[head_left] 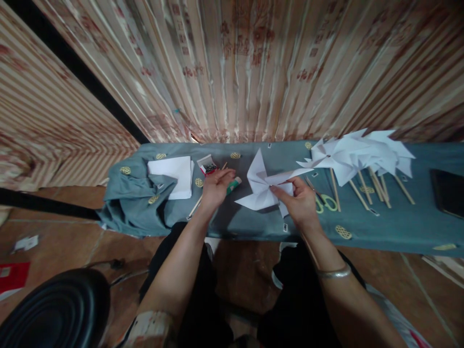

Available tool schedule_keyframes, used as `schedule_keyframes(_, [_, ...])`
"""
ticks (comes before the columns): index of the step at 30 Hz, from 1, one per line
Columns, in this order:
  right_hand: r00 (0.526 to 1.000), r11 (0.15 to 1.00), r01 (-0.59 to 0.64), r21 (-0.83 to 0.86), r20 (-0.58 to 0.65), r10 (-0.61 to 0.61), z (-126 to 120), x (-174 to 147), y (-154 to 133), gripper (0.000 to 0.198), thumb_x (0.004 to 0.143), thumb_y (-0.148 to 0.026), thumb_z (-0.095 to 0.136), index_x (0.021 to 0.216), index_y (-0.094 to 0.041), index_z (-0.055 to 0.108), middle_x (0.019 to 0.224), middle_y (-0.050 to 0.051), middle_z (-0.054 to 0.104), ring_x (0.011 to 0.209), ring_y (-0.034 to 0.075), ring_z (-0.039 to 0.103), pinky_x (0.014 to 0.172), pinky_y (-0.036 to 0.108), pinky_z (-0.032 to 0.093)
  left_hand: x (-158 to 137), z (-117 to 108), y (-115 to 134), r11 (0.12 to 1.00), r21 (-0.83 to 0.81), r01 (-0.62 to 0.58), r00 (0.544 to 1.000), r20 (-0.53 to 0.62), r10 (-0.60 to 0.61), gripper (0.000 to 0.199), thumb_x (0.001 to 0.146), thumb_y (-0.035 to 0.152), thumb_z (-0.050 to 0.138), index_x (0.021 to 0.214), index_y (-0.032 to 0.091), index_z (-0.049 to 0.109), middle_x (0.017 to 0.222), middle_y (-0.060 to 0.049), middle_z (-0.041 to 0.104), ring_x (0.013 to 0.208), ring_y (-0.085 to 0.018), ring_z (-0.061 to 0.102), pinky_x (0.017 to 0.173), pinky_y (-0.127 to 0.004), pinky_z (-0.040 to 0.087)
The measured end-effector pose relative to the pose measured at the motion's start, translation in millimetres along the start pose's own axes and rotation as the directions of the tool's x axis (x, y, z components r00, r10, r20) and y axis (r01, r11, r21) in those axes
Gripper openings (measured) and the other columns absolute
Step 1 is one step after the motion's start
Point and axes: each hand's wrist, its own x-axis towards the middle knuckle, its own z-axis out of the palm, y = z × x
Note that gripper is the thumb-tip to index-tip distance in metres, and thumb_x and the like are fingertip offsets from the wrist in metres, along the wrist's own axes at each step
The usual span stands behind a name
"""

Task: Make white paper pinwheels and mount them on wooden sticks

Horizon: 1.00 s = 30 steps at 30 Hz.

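Note:
My right hand (301, 199) pinches a white paper pinwheel (258, 192) near its centre, with the thumb on top. Its folded blades spread out above the cloth. To the left, my left hand (216, 186) reaches over the cloth with its fingers stretched out, and I see nothing held in it. Just beyond that hand stands a small open box (207, 164) of tiny dark pieces. A green and white object (234, 185) lies by its fingertips, partly covered. Under the same hand runs a thin wooden stick (195, 207), its middle hidden.
White paper sheets (184, 186) lie at the left of the cloth-covered bench (250, 227). Green-handled scissors (328, 202) rest right of my right hand. Several finished pinwheels on sticks (357, 152) are heaped farther right, before a dark flat object (448, 191). A curtain (250, 72) hangs behind.

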Motion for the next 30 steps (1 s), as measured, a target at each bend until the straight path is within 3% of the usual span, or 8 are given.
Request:
schedule_keyframes(2, [1.000,1.000,-0.003,0.015,-0.002,0.003,-1,0,-1,0.033,0.061,-0.035,0.082,0.085,-0.022,0.064,0.076,-0.001,0.073,0.065,0.018,0.065,0.063,0.034,0.055,6,-13,-7,0.937,0.331,-0.108,0.993,-0.006,0.117,0.015,0.076,0.022,0.065,0.086,0.016,0.075,0.091,-0.008,0.072,0.080,-0.019,0.065,0.079,-0.030,0.050])
schedule_keyframes(6, [1.000,0.999,0.000,0.048,-0.005,0.000,-2,1,-4,0.031,0.060,-0.034,0.082,0.084,-0.023,0.064,0.076,-0.001,0.073,0.064,0.018,0.066,0.061,0.033,0.055,7,-31,-17,0.679,0.720,-0.145,0.989,0.098,0.107,0.024,0.079,0.011,0.058,0.094,0.018,0.075,0.102,-0.010,0.071,0.086,-0.023,0.067,0.083,-0.033,0.050])
schedule_keyframes(10, [1.000,0.999,0.019,0.043,-0.008,-0.019,-3,2,-7,0.030,0.060,-0.031,0.082,0.083,-0.021,0.065,0.075,-0.002,0.072,0.064,0.016,0.065,0.061,0.030,0.054,3,-36,-21,0.480,0.862,-0.165,0.985,0.167,0.038,0.030,0.082,0.009,0.053,0.104,0.017,0.072,0.108,-0.011,0.070,0.098,-0.024,0.066,0.091,-0.034,0.050])
schedule_keyframes(15, [1.000,1.000,0.022,0.020,0.011,-0.023,-2,2,-5,0.029,0.063,-0.031,0.080,0.086,-0.021,0.065,0.079,-0.001,0.072,0.069,0.017,0.065,0.064,0.030,0.055,3,-34,-24,0.412,0.900,-0.142,0.988,0.151,0.011,0.031,0.085,0.012,0.051,0.108,0.018,0.071,0.111,-0.011,0.070,0.098,-0.025,0.067,0.088,-0.035,0.052])
schedule_keyframes(19, [0.999,0.998,0.041,-0.038,0.005,-0.041,0,2,-3,0.029,0.063,-0.033,0.079,0.086,-0.021,0.065,0.079,0.000,0.071,0.070,0.018,0.065,0.066,0.032,0.055,4,-34,-22,0.472,0.874,-0.118,0.993,0.113,0.038,0.028,0.084,0.011,0.052,0.103,0.017,0.072,0.108,-0.010,0.071,0.095,-0.025,0.068,0.086,-0.035,0.053])
schedule_keyframes(23, [0.992,0.984,0.127,-0.126,0.009,-0.126,0,-1,-6,0.027,0.069,-0.034,0.075,0.090,-0.021,0.064,0.080,0.002,0.071,0.074,0.019,0.067,0.070,0.034,0.055,0,-31,-12,0.629,0.745,-0.221,0.967,0.085,0.239,0.026,0.080,0.011,0.056,0.099,0.018,0.073,0.105,-0.009,0.070,0.098,-0.023,0.066,0.091,-0.034,0.052])
schedule_keyframes(26, [0.974,0.942,0.221,-0.252,0.008,-0.226,-1,-11,-19,0.030,0.074,-0.031,0.071,0.102,-0.021,0.064,0.086,0.003,0.073,0.078,0.021,0.069,0.072,0.034,0.055,-8,-21,-2,0.775,0.537,-0.334,0.928,0.045,0.369,0.020,0.081,0.016,0.058,0.092,0.019,0.074,0.100,-0.006,0.070,0.096,-0.020,0.065,0.091,-0.032,0.052])
schedule_keyframes(30, [0.898,0.787,0.421,-0.451,0.086,-0.431,-2,-32,-40,0.022,0.077,-0.022,0.067,0.099,-0.023,0.066,0.104,0.006,0.073,0.087,0.020,0.070,0.074,0.032,0.056,-19,-5,10,0.922,0.185,-0.341,0.939,0.119,0.323,0.015,0.079,0.023,0.063,0.086,0.019,0.075,0.092,-0.005,0.069,0.082,-0.017,0.065,0.075,-0.027,0.054])
